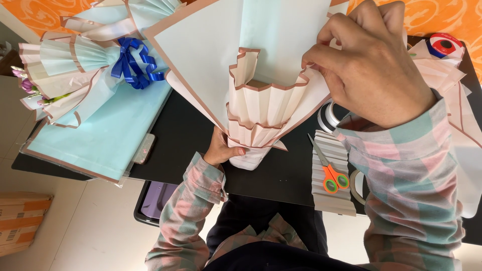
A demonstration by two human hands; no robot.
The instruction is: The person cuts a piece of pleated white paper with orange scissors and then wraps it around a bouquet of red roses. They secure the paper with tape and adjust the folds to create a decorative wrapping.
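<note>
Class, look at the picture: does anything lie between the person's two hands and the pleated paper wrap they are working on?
Nothing visible does. The left hand already grips the narrow base of the cream pleated paper wrap with brown edging, and the right hand pinches its upper pleated edge directly. The orange-handled scissors lie off to the side on the black table.

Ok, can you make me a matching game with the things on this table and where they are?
Things:
1. orange-handled scissors
2. dark blue ribbon bow
3. left hand
4. right hand

Places:
A. pinching the top edge of the pleated cream paper wrap
B. lying on a strip of folded pleated paper
C. gripping the narrow bottom of the wrap
D. tied on the pale blue finished bouquet

Pairs: 1-B, 2-D, 3-C, 4-A
</note>
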